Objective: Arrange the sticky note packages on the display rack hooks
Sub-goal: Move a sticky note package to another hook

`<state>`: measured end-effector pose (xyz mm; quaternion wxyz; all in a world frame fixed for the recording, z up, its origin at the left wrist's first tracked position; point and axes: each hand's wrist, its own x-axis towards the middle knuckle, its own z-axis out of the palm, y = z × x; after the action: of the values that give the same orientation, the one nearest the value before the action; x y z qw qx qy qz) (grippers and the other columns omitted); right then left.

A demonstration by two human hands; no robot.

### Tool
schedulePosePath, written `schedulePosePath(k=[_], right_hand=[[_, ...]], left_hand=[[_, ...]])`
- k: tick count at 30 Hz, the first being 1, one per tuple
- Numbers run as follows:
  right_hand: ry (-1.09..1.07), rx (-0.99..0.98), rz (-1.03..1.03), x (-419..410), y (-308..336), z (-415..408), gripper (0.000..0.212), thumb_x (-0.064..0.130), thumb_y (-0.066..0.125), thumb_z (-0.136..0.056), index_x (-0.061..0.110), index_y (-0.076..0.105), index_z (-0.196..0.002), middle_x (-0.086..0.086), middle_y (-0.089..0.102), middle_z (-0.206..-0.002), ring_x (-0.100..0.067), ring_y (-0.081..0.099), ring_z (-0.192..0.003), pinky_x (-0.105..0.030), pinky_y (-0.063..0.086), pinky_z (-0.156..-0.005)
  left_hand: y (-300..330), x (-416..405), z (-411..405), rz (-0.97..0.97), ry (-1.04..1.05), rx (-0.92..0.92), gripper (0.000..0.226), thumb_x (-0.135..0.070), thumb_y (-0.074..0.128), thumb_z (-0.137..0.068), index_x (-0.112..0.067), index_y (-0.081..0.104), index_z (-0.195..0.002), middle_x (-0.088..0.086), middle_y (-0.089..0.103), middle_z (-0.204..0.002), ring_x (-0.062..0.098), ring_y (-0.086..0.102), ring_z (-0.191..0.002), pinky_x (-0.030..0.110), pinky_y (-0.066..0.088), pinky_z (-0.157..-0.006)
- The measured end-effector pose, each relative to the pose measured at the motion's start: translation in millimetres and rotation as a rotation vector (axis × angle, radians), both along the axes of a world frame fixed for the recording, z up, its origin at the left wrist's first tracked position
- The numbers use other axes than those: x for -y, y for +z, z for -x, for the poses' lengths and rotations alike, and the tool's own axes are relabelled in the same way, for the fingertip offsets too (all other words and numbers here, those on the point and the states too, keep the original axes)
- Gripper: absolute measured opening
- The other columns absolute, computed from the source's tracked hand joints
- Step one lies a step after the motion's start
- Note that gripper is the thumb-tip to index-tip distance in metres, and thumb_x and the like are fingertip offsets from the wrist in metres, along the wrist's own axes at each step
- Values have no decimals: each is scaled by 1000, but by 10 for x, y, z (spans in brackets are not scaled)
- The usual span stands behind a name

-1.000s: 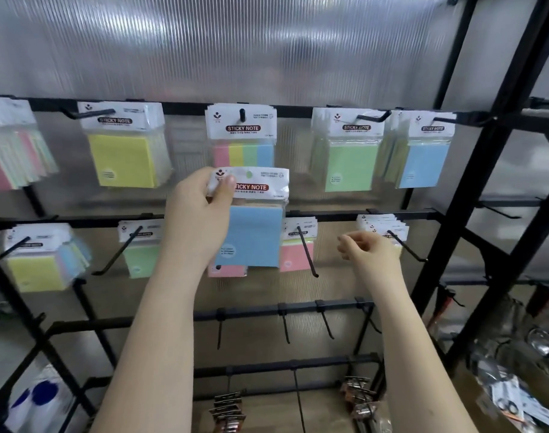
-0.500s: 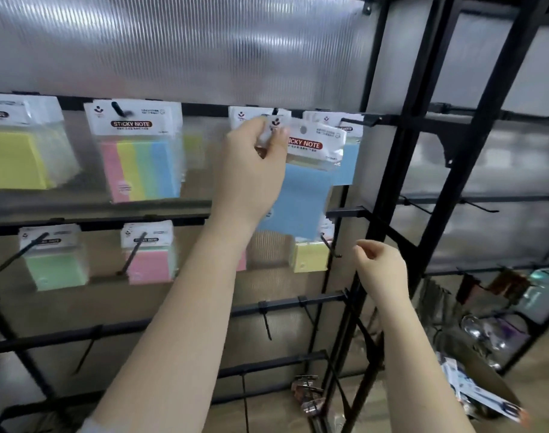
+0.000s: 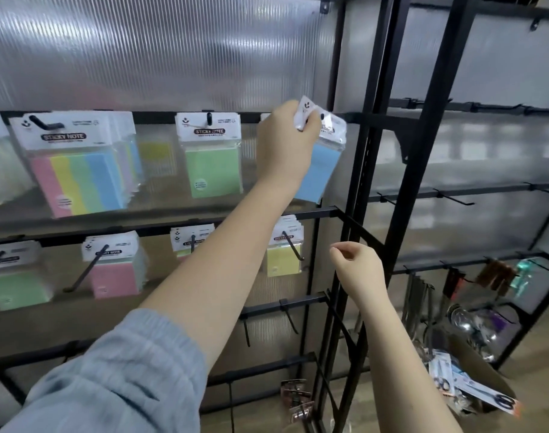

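Since half a second ago, the left hand [image 3: 287, 142] has carried the blue sticky note package [image 3: 319, 157] up and to the right, so its header card now sits at the height of the top rail at the rack's right end; the view has swung right with it. Thumb and fingers pinch the package's white header card, which is tilted, the blue pad hanging below and to the right of the wrist. The arm is stretched up and forward, with a grey sleeve [image 3: 120, 379] bunched near the elbow.

The step in hand looks like hanging this package on the rightmost top-row hook. That hook cannot be made out behind the hand, so the next move likely calls for lining the header's hole up with the hook tip and sliding the card back along it.

The right hand [image 3: 357, 270] hangs lower and nearer, fingers loosely curled, holding nothing. To the left, the green package [image 3: 211, 170] and the striped package [image 3: 76, 179] hang on their own hooks; the yellow package [image 3: 282, 260] hangs on the row below.
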<state>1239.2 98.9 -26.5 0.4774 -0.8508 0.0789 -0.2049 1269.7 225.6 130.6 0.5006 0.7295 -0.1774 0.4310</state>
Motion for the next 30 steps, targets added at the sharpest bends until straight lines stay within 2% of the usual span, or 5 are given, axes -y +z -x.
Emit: schedulePosePath(k=[13,19,24,27,30], right_hand=[[28,0,-42,27,-44,-155,24,20,53,-93,15,67,-111,5,65,-98,0,54,-80,-11,38,-62],[74,-110,2,-160,12,-471,31,15,49,-94,9,63,-121,-6,65,-119,-19,59,-105,-21,40,-79],[97,-142,-8,-289,-72,-645,32,11,48,-92,-10,57,-115,-23,63,-115,-35,59,-106,-40,48,-90],[125,-150,-39,-351,-111,-732,17,13,50,-92,4,65,-92,-12,67,-85,-33,61,-85,-33,49,-68],[98,-159,-46,-408,-176,-853,31,19,50,-93,24,41,-64,6,47,-63,-20,46,-70,-20,28,-46]], left_hand=[[-122,17,-270,-5,126,-148,44,-28,54,-94,-14,28,-61,-3,31,-55,14,24,-51,26,22,-44],[-49,-78,-485,-136,265,-308,32,-35,52,-94,-12,39,-76,2,47,-77,20,40,-69,29,20,-53],[-102,-159,-541,-133,265,-336,33,-36,57,-90,-14,41,-72,2,50,-77,23,44,-70,30,27,-53],[-215,-250,-474,-126,224,-330,18,-29,58,-89,-15,51,-80,0,56,-80,20,50,-72,27,33,-58],[-416,-337,-354,-137,202,-326,15,-28,56,-90,-13,58,-91,2,61,-92,19,56,-80,27,43,-66]])
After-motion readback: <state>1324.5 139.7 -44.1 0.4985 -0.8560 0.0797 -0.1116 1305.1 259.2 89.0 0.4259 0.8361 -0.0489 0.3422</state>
